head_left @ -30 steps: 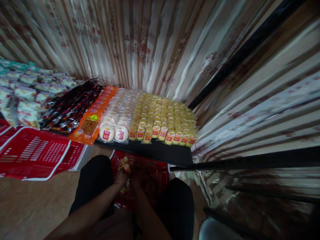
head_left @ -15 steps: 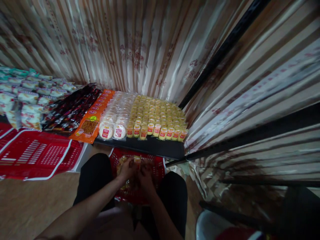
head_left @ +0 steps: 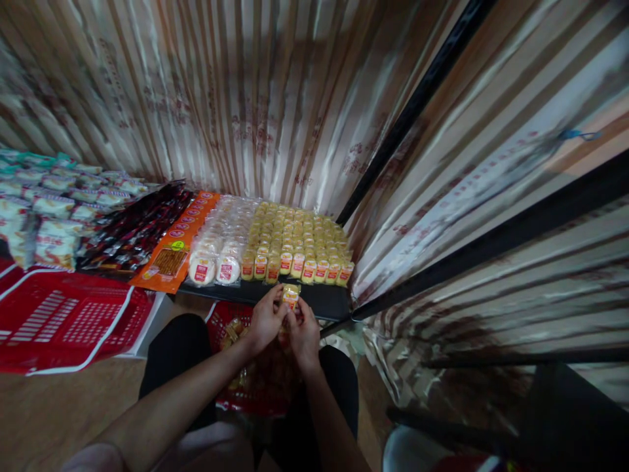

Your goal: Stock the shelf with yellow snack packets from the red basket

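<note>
Between my two hands is a small yellow snack packet (head_left: 291, 296) with a red and white label. My left hand (head_left: 268, 320) pinches it from the left, and my right hand (head_left: 303, 333) grips its right side. Both are closed on it, just in front of the black shelf edge. Below them a red basket (head_left: 215, 321), partly hidden by my arms, holds more yellow packets (head_left: 237, 328). Beyond my hands, rows of matching yellow packets (head_left: 309, 244) stand on the black shelf (head_left: 324, 299).
Left of the yellow rows lie round white crackers (head_left: 202, 267) in clear wrap, an orange snack bag (head_left: 170, 259), dark shiny packets (head_left: 132, 229) and white bags (head_left: 56, 239). A red basket (head_left: 63, 321) stands at the left. Black poles (head_left: 417, 108) and a striped curtain (head_left: 275, 92) enclose the shelf.
Both hands have risen from over the red basket towards the shelf edge, bringing a yellow snack packet up between them. The view has shifted slightly.
</note>
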`<action>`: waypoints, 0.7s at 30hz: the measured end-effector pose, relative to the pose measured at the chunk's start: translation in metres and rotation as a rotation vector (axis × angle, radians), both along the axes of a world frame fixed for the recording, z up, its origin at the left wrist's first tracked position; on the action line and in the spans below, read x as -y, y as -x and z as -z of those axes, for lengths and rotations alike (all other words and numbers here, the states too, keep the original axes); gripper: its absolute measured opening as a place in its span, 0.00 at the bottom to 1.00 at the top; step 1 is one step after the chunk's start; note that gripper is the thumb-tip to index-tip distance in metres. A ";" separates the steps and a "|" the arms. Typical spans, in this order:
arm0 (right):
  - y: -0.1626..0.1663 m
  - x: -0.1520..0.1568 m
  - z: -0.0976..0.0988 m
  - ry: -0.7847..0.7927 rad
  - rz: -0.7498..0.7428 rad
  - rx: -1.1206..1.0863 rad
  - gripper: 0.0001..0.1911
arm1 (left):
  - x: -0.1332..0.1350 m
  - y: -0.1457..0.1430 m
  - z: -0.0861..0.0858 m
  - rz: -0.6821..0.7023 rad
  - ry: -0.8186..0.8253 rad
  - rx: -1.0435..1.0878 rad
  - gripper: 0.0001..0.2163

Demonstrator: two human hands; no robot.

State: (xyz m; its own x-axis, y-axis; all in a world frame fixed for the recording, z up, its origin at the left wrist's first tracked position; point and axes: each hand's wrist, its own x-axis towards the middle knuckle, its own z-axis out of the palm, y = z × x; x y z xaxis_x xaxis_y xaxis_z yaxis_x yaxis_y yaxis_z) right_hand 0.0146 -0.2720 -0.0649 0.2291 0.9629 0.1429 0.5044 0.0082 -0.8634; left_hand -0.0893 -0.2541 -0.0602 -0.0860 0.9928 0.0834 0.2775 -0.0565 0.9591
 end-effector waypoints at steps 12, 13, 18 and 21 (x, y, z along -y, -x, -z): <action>0.004 -0.061 -0.007 0.007 0.059 0.163 0.21 | -0.013 0.004 0.010 0.022 -0.242 -0.241 0.20; 0.006 -0.063 -0.006 0.009 0.062 0.166 0.22 | -0.014 0.006 0.011 0.031 -0.244 -0.255 0.20; 0.012 -0.071 0.000 0.017 0.073 0.203 0.21 | -0.022 0.010 0.014 0.036 -0.238 -0.301 0.20; 0.012 -0.073 0.002 -0.002 0.065 0.180 0.20 | -0.025 0.011 0.015 0.038 -0.231 -0.319 0.21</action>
